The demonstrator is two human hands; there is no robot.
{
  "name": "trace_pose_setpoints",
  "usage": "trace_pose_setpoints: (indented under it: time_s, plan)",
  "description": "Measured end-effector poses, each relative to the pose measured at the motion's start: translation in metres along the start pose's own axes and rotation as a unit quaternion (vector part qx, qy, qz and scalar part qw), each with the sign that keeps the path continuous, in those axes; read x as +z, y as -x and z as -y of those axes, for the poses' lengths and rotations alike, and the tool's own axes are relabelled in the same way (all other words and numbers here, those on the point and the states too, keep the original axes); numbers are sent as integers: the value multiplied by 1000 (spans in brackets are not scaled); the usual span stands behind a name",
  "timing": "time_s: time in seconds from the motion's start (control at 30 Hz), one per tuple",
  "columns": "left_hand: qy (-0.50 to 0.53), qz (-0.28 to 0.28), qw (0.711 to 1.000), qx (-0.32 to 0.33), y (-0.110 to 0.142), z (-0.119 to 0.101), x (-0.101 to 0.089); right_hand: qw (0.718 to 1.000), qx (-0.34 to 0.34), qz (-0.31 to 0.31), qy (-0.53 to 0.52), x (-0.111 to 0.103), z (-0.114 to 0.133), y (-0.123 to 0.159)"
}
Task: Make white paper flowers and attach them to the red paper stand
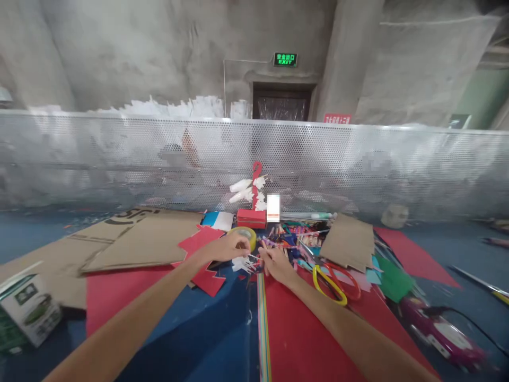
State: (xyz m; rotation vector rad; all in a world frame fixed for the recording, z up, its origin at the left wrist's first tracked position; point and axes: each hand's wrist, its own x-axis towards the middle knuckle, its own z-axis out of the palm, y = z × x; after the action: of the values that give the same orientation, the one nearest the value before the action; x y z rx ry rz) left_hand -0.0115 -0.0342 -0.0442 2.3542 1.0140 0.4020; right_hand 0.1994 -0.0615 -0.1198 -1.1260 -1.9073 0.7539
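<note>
Blue surface, grey wall behind. Left hand, right hand: fingers narrow, seemingly pinching a thin white strip, six o'clock of red stand. Step: apparently handling the strip; next move likely calls for steady fingers.

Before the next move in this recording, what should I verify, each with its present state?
1. Both hands in view: ok, left hand and right hand close together.
2. What the fingertips grip: cannot tell, too small.
3. Yellow scissor handle set down: ok, lying beyond the right hand.
4. Red stand upright: ok.
5. Left hand free of clutter: not ok, yellow tape roll and white pieces crowd it.
</note>
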Motion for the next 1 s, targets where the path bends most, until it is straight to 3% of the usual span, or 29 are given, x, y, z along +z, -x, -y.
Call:
trace_pose_setpoints:
  time_s: [0.1, 0.23, 0.33, 0.47, 0.57, 0.67, 0.77, 0.87, 1.0]
  plan:
    - [-44, -25, 998, -40, 6, 8, 4, 1000, 0, -20, -12, -1, -1, 0]
    - [-32, -113, 992, -55, 17, 17, 9, 1000, -15, -23, 3, -2, 1, 1]
    - [-19, -157, 986, -50, 23, 15, 7, 999, -31, -21, 22, -4, 3, 2]
    - [-85, -208, 974, 1, 31, 10, 12, 994, -69, -12, 79, -5, 6, 6]
    - [-172, -155, 970, 68, 38, 13, 23, 987, -93, -10, 132, -5, 7, 7]
    - [-227, -91, 965, 99, 38, 20, 35, 978, -124, -6, 167, -3, 5, 7]
    - [-249, -65, 959, 123, 34, 24, 41, 971, -145, 11, 192, -2, 3, 7]
    - [-253, -83, 955, 135, 32, 22, 43, 966, -155, 25, 206, -1, 2, 9]
    - [-231, -166, 954, 95, 36, 28, 35, 964, -159, 29, 212, -1, 4, 10]
